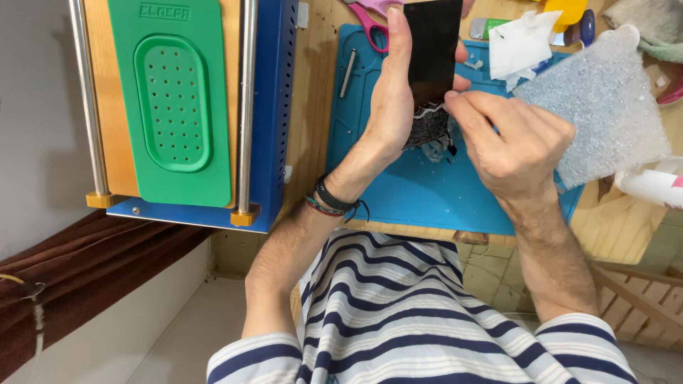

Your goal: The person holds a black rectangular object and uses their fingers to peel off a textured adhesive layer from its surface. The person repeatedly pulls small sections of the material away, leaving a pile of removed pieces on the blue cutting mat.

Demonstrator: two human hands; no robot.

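- Black glass panel (432, 43), glossy, stands upright above the blue work mat (398, 192); its lower end is crazed into grey-white fragments.
- Left hand (390, 107) is closed round the panel's left edge, thumb running up the side and fingertips showing past the right edge.
- Right hand (516, 139) is pinched shut at the shattered lower corner, on what looks like a sliver of broken layer; the exact piece is too small to tell.
- Judgement: pull low and slowly along the panel face and keep the left-hand clamp close to the break, so cracks don't run upward. Mind the shards against bare fingers.
- Just under the grip: loose glass crumbs on the mat.
- Right of the grip: a clear bubble-textured sheet (605, 107), touching the mat's edge.
- Above that: crumpled white paper (519, 43) and a small green-and-white labelled package (486, 27), partly hidden.
- Above the grip, left: pink-handled scissors (371, 21) and a thin metal tool (348, 71).
- Far left: a blue machine (274, 114) carrying a green perforated pad (174, 103) with raised lettering at its top, between two steel rails.
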